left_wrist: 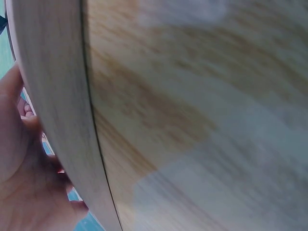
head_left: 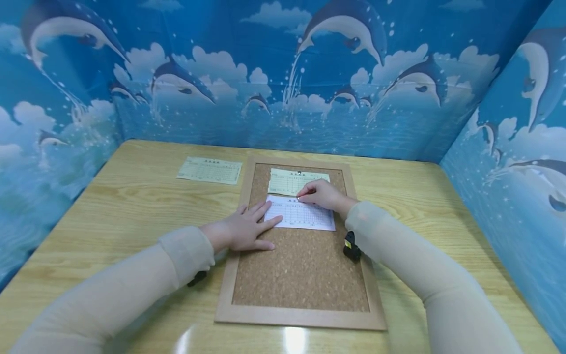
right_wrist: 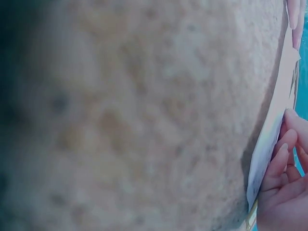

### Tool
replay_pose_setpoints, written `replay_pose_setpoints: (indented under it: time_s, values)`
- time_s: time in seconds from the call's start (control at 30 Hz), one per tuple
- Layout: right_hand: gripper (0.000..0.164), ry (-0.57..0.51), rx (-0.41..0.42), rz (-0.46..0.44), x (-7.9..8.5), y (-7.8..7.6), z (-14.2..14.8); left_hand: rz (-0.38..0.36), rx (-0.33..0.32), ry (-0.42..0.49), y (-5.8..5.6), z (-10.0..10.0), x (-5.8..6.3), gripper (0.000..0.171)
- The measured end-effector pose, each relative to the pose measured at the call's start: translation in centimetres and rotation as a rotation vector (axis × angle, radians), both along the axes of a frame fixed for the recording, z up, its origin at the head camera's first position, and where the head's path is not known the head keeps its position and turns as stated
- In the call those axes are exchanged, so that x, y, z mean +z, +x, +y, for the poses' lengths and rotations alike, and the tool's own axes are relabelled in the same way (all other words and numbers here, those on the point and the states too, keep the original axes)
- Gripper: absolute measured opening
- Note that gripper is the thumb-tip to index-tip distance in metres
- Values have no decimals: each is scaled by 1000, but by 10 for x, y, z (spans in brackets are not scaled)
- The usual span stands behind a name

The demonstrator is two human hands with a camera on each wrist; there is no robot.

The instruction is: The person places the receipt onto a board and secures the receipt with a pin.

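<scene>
A cork board (head_left: 300, 275) in a light wooden frame lies on the table. On its upper part is a pale green printed slip (head_left: 283, 183), with a dark pushpin at its top edge. Just below lies a white printed slip (head_left: 305, 216). My left hand (head_left: 245, 230) is spread over the board's left side, fingertips on the left part of the white slip. At the white slip's top edge my right hand (head_left: 323, 195) pinches a small pushpin (head_left: 298, 198), mostly hidden by finger and thumb. In the right wrist view, the curled fingers (right_wrist: 284, 163) are close against the white paper (right_wrist: 269, 139).
Another pale green slip (head_left: 210, 170) lies on the wooden table (head_left: 132, 211), left of the board's top end. Blue dolphin-printed cloth (head_left: 247, 64) stands behind the table and along both sides.
</scene>
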State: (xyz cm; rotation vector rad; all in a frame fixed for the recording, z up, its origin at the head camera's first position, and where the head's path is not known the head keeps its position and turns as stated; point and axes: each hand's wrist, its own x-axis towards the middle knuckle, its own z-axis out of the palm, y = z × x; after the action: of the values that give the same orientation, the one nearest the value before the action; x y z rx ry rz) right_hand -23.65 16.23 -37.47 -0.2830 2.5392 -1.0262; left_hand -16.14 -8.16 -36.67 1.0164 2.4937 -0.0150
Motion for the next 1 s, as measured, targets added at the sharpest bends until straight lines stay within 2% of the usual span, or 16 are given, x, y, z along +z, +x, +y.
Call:
replay_pose_setpoints:
  time_s: [0.8,1.0]
  values:
    - [13,4,4,-6,1,0,0,4,4,-4,0,1,-1,74]
    - [19,-28,-4,-90,2,-3,4,10,-1,-5,0,1,-1,74]
